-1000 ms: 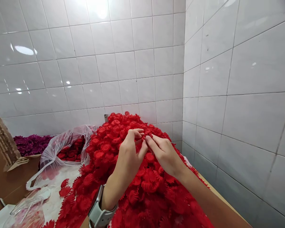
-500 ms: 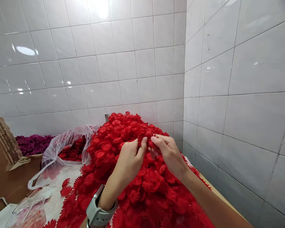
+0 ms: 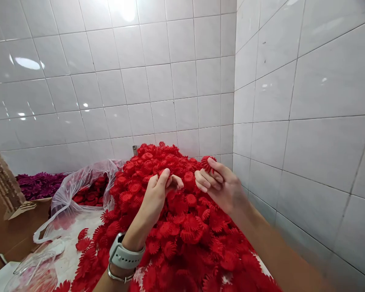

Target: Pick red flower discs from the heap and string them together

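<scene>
Red, thin-petalled and fabric-like, one small round flower head [image 3: 207, 163] is pinched between the thumb and fingers of the right hand [image 3: 228, 186], raised just above the right side of a large heap of matching red flower heads [image 3: 190, 231]. The two hands, together over the heap a moment ago, have now parted, so the work at this piece seems to have passed to the right hand alone. The left hand [image 3: 155, 196] is half curled above the middle of the heap, thumb up and fingers bent; whether anything sits between its fingertips I cannot tell. Narrow, pointed petals fringe each piece, and the overlapping layers give the heap a soft, ruffled look. It spreads over a pale, red-stained bench [image 3: 69, 239], where a crinkled, translucent plastic bag [image 3: 63, 192] gapes around darker red pieces. Beyond lie frilly purple flowers [image 3: 41, 184], near a brown cardboard box [image 3: 0, 194] with ragged corrugated edges. Smooth, glossy white wall tiles [image 3: 158, 81] rise behind, throwing back bright spots of light.
</scene>
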Tool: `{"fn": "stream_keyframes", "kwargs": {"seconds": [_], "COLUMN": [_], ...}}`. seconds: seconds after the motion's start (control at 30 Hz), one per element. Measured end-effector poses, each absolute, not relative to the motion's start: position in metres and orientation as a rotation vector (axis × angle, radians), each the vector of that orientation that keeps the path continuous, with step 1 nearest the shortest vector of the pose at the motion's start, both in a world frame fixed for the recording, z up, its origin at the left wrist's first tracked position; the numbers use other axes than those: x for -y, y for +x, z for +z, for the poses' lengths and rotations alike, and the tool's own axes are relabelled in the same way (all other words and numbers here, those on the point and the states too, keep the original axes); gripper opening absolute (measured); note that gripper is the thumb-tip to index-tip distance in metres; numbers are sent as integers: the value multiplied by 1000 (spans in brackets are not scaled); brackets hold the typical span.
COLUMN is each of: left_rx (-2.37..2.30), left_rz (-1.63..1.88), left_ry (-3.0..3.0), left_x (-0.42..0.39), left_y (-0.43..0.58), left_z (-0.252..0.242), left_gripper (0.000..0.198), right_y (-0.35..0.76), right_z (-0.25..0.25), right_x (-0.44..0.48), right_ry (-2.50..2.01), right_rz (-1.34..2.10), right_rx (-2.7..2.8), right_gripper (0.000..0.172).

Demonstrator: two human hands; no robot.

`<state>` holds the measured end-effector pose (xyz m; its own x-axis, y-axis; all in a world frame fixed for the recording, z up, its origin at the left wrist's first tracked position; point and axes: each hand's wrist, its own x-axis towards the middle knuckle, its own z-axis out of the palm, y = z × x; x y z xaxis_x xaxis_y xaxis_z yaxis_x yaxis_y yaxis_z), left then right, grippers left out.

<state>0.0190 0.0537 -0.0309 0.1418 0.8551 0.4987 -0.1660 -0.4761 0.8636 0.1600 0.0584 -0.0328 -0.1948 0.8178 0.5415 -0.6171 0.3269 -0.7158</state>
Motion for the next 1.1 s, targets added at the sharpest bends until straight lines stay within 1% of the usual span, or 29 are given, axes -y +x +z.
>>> {"fn": "stream_keyframes", "kwargs": {"seconds": [0.07,0.17,0.2,0.27,0.3,0.37,0.43,0.53,0.63,0.73,0.83,0.97,1.03,1.1], "left_rx": [-705,-752,-774,-824,-846,-882,-921,-982,-1017,-1024,-1030,-1029,-1034,-1026], "left_rz": [1437,1343,1360,1451,1500,1549,1522,1449,1441,1500,1534,1573,1583,1587], "left_ry": [1500,1503,1506,1530,1566,1671,1800,2017,2152,2198,2222,2252,2277,2306], "left_x": [-61,-65,-65,-61,-58,-50,-42,-32,-29,-30,-33,-35,-33,-31], "left_y": [18,18,18,17,16,13,10,7,6,4,3,2,2,2], "left_z": [-34,-36,-36,-32,-30,-25,-20,-14,-13,-14,-15,-16,-16,-15], "left_gripper": [36,20,18,29,29,18,14,19,27,24,19,17,19,23], "right_y": [160,159,159,160,161,163,163,161,160,160,161,164,165,165], "right_z": [-31,-34,-35,-37,-37,-37,-37,-36,-37,-36,-35,-34,-35,-36], "right_x": [-59,-62,-63,-63,-63,-60,-58,-55,-55,-54,-52,-50,-49,-49], "right_ry": [-248,-418,-483,-600,-648,-709,-714,-703,-660,-582,-527,-575,-627,-619], "right_rz": [1274,1134,1063,892,804,673,620,692,881,986,992,816,764,785], "right_rx": [1223,1427,1489,1570,1602,1659,1703,1698,1707,1783,1802,1796,1790,1776], "right_gripper": [55,54,53,49,46,42,42,47,54,59,54,41,40,41]}}
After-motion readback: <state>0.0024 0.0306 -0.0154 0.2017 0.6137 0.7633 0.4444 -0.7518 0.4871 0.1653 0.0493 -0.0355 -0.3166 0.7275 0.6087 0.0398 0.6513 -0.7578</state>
